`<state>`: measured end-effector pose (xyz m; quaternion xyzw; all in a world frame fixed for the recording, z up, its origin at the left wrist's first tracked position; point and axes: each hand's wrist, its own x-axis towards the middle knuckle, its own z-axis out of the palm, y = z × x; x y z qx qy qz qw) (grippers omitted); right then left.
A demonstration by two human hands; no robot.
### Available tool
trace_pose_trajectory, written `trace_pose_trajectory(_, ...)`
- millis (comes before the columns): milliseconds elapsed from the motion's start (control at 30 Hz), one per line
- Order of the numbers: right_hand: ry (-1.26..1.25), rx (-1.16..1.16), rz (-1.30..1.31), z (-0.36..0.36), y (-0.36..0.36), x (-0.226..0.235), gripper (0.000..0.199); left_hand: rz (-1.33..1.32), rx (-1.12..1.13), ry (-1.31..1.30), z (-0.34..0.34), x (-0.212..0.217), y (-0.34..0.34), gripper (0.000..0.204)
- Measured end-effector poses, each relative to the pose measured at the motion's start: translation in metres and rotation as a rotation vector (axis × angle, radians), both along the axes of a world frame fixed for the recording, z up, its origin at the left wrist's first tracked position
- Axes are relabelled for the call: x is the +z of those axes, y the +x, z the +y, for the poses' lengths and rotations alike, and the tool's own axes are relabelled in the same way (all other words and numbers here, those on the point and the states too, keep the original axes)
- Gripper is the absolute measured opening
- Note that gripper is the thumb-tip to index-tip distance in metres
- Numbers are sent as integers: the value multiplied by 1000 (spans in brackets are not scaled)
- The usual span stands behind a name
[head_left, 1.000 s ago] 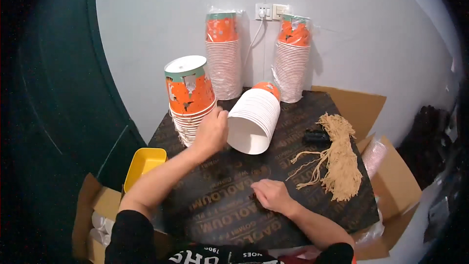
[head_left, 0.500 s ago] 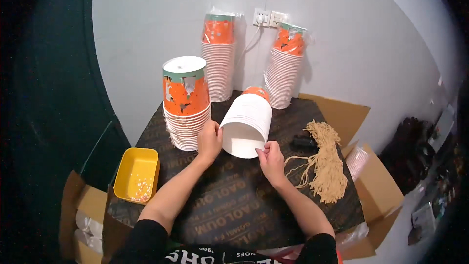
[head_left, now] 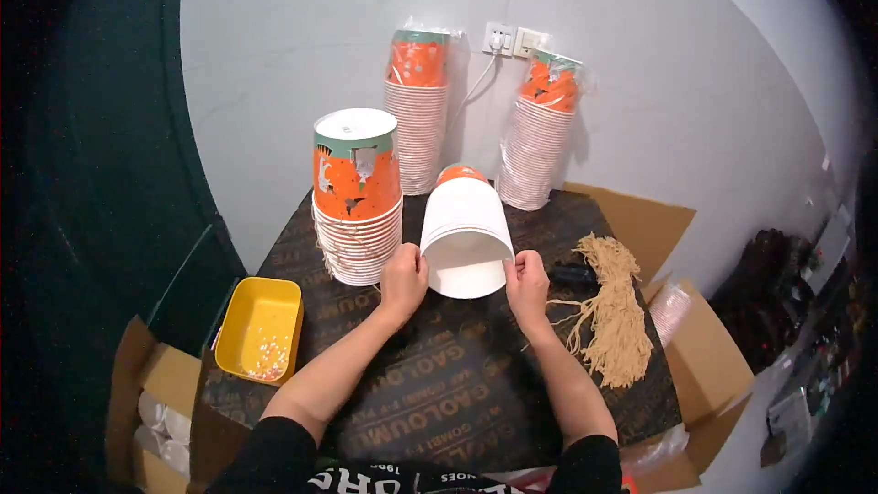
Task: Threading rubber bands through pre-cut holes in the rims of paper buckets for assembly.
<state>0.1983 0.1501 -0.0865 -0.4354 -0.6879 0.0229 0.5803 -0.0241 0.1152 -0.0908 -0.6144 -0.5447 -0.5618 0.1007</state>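
A nested stack of paper buckets (head_left: pixel 468 210) lies on its side in the middle of the table, its white open mouth facing me and a bit of orange print at the far end. My left hand (head_left: pixel 403 284) is closed at the left side of the mouth, pinching the rim. On the opposite side, my right hand (head_left: pixel 528 288) grips the rim between thumb and fingers. Just left of my left hand stands a tall upside-down stack of orange and green buckets (head_left: pixel 357 187), with thin cords hanging along its rims.
Two plastic-wrapped bucket stacks (head_left: pixel 418 128) (head_left: pixel 540 142) stand at the back by the wall. Tan cords (head_left: pixel 615 311) lie bundled at the right, beside a dark object (head_left: pixel 572 274). A yellow bin (head_left: pixel 240 334) holding small beads sits at the left edge. Cardboard boxes (head_left: pixel 704 348) flank the table.
The mouth of the lying stack has turned to face me more squarely. Both hands have stayed at its rim, the right one shifting slightly up its side. The whole view has moved a little.
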Motion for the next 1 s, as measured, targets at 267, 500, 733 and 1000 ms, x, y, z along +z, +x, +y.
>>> trace_pose_trajectory(267,50,-68,-128,-4,-5,-8,11,-129,-23,-123,0,6,-1,13)
trace_pose_trajectory(500,-207,129,-149,-32,4,19,18,-353,-242,-312,-16,23,-10,14)
trace_pose_trajectory(733,-570,516,81,-53,23,22,60,-534,-745,-247,-77,68,-4,44)
trace_pose_trajectory(1000,-876,783,282,-74,28,20,75,-248,-484,-340,-119,69,-1,61)
